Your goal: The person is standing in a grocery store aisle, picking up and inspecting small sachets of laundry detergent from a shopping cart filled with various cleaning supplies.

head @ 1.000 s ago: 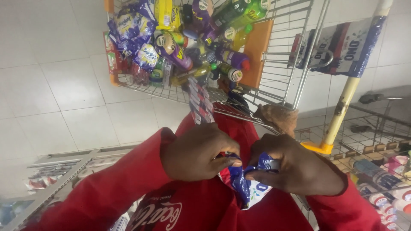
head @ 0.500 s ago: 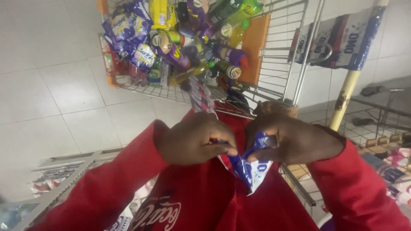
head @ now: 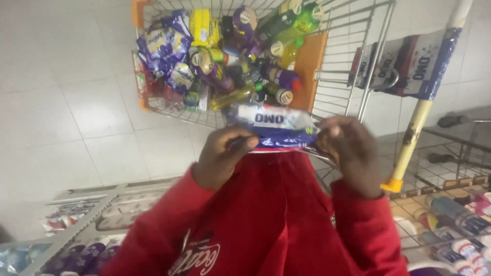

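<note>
Blue-and-white sachet (head: 276,128), soft and light I'd judge, is stretched above the wire trolley (head: 358,61); my left hand (head: 222,158) and right hand (head: 350,153) are pinched closed on its ends.

Both hands, left (head: 222,156) and right (head: 350,153), stretch a blue-and-white sachet (head: 276,125) level before the wire trolley (head: 353,66).

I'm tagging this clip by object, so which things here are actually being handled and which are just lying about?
In hand:
- blue and white packet, stretched flat between both hands
- left hand gripping its left end
- right hand gripping its right end

Lying about:
- wire trolley full of bottles and purple packets
- yellow pole
- shelf goods at lower right
- white tiled floor
</note>
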